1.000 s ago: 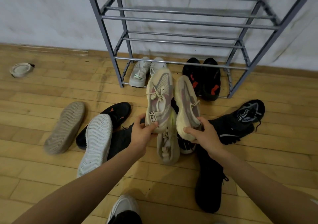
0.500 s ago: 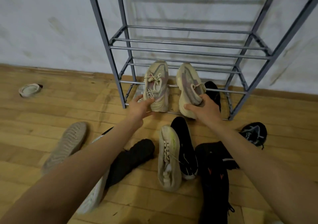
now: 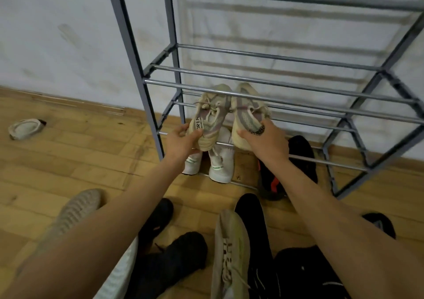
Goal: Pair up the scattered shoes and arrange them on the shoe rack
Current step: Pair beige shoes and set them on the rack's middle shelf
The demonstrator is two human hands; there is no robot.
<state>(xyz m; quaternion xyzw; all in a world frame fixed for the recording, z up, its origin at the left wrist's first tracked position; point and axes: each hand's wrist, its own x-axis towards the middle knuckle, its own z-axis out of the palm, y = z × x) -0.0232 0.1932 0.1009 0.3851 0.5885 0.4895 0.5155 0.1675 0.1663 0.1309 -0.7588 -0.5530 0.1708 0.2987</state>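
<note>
Wooden plank floor (image 3: 68,161) runs up to a scuffed white wall, and the grey shoe rack (image 3: 134,64) stands against it at 12 o'clock. Just left of the view's middle, the left hand (image 3: 181,141) is clenched on the heel of a beige sneaker (image 3: 211,115). At 3 o'clock of it, the right hand (image 3: 268,142) grips the heel of the matching sneaker (image 3: 246,112). Both shoes point toes-first toward the wall, side by side, with their fronts passed under a front rail of the rack. Whether their soles already rest on a tier I cannot tell.

Directly beneath them, on the bottom tier, sits a white pair (image 3: 221,168). A black pair (image 3: 302,152) with red marks sits at 3 o'clock of that. Unsorted shoes lie on the floor from 5 to 8 o'clock, and one small pale shoe (image 3: 25,129) lies apart at 9 o'clock.

Each tier is only thin rails with gaps. I judge the main risk to be a heel or toe dropping between them if let go early, landing on the white pair. Loose laces could also snag a rail.
</note>
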